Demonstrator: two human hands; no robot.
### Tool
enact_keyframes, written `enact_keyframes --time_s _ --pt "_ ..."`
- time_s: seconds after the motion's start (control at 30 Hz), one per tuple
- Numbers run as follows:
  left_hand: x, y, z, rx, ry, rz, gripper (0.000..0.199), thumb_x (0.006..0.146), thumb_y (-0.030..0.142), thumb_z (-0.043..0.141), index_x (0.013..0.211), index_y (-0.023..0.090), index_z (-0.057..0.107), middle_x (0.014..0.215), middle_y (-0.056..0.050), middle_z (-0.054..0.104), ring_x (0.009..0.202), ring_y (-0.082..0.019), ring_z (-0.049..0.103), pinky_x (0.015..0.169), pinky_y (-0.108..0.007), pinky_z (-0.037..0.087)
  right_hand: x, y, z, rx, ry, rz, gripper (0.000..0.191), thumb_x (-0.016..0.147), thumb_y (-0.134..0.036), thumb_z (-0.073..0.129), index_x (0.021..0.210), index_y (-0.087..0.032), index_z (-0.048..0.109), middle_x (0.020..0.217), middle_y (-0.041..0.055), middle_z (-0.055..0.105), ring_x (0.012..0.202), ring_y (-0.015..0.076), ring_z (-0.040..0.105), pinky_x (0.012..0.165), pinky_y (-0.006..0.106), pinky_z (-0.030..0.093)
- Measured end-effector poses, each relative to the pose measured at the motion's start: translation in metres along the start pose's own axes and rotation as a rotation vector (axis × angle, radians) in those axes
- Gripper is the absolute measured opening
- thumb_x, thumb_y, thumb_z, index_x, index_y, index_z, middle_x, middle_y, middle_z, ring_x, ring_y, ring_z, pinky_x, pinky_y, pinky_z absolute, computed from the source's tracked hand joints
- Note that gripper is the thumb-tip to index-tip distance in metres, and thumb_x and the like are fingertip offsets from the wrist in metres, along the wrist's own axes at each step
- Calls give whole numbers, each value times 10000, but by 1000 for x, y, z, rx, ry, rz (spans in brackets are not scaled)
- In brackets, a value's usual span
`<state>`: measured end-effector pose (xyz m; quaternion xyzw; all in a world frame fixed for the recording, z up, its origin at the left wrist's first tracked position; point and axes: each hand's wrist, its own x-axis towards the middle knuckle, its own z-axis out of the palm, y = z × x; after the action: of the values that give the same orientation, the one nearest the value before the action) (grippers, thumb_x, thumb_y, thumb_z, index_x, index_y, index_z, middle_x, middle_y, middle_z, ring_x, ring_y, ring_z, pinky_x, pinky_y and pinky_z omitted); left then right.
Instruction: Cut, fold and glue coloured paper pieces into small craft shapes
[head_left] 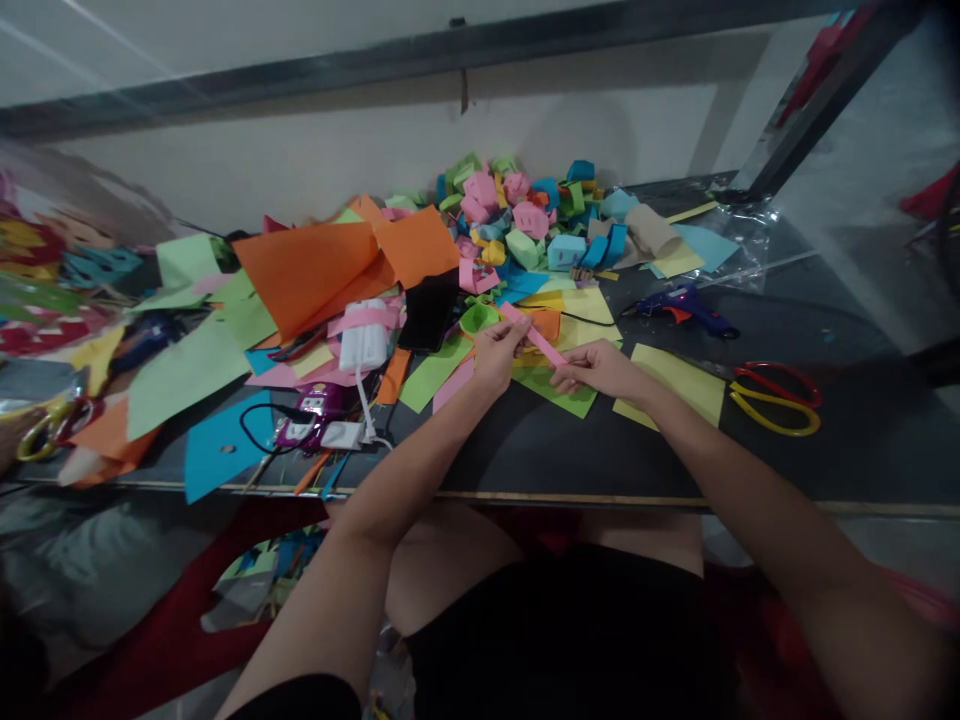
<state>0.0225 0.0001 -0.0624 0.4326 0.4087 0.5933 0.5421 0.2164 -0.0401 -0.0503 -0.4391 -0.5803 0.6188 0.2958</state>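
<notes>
Paper strip, narrow and pink (544,344): it is slanting between both hands, over scattered coloured paper sheets (561,396).
Left hand (499,353): it is gripping the strip near its far end.
Right hand (596,368): it is pinching the near end.
Dark flat tabletop (874,455): small folded multicoloured paper shapes (530,220) are heaping up beyond the hands; red-and-yellow-handled scissors (780,404) are lying rightward.
</notes>
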Motion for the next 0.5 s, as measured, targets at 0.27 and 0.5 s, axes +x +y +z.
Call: enact_keyframes --time_s 0.27,0.5 --pt "5 6 0 -85 90 -31 272 711 381 878 674 144 750 619 -23 691 464 -31 476 443 -185 294 3 4 1 26 21 -34 354 777 -437 843 953 -132 808 903 117 811 719 174 774 631 260 651" --pt "16 8 -10 -197 175 -60 269 764 420 828 735 160 763 720 -49 746 568 -77 595 444 -180 353 -2 2 -1 16 13 -5 400 737 -460 867 972 -138 819 892 112 814 682 163 766 601 244 640"
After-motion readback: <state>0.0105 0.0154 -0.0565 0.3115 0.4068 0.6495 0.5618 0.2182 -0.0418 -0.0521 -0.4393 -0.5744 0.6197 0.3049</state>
